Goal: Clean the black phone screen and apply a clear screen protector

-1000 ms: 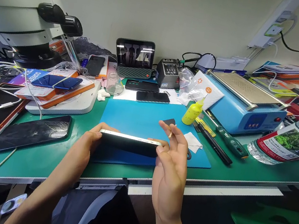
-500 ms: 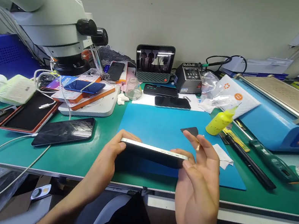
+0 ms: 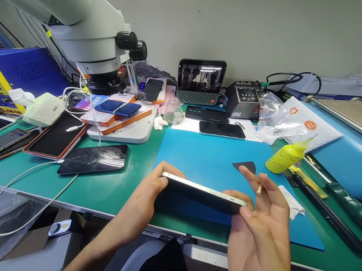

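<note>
We are holding a slim phone (image 3: 202, 190) edge-on in the lower centre of the frame, just above the near edge of the counter (image 3: 104, 192). Our left hand (image 3: 147, 195) is gripping its left end, thumb on top and fingers curled beneath. Our right hand (image 3: 261, 234) is pinching the right end with thumb and forefinger — the remaining fingers are spreading loosely open, one of them wearing a gold ring (image 3: 259, 189). The phone's pale metal side rail is facing us, its side buttons showing near the right end.

Under the phone a blue work mat (image 3: 212, 155) is lying on the green counter. A dark triangular pick (image 3: 244, 166) is sitting on the mat right of centre, a yellow squeeze bottle (image 3: 285, 156) is leaning at the mat's right edge, and a white wipe (image 3: 290, 202) is lying beside our right hand.

At left of centre a dark phone with a cracked face (image 3: 93, 159) is lying flat, a white cable (image 3: 27, 192) trailing past it off the counter edge. A white microscope (image 3: 76, 14) is filling the upper left. At centre top — against the wall — a small screen (image 3: 200, 76) is showing a picture, with two dark phones (image 3: 220, 123) lying before it.
</note>
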`<action>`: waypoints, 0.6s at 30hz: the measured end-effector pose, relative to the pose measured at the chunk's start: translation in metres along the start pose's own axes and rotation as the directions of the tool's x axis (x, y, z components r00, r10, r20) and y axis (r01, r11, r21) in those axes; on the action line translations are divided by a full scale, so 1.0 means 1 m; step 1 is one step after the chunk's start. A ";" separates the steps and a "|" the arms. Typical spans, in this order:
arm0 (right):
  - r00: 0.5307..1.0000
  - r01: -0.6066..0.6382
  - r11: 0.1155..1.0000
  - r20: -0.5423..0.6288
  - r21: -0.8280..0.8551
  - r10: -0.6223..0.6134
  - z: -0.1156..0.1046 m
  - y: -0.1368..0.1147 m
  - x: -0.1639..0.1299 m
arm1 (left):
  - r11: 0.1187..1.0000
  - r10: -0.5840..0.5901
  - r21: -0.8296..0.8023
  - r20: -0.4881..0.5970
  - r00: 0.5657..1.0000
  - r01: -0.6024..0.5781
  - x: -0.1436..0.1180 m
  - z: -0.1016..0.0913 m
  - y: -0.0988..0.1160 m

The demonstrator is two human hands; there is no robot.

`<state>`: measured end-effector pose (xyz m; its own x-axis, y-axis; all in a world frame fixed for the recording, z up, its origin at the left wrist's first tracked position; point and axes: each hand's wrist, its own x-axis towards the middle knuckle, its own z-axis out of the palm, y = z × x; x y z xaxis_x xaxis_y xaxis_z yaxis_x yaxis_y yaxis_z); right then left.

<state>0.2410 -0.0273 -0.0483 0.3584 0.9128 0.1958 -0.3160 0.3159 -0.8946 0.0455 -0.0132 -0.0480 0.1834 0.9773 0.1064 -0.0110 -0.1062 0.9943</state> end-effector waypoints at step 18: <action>0.999 -0.031 0.999 0.014 -0.017 0.031 -0.002 -0.002 -0.001 | 1.000 -0.002 0.013 -0.068 0.998 0.003 0.001 0.003 -0.001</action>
<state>0.2426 -0.0292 -0.0476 0.3360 0.9258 0.1731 -0.3124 0.2829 -0.9068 0.0488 -0.0131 -0.0490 0.1157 0.9877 0.1047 0.0022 -0.1057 0.9944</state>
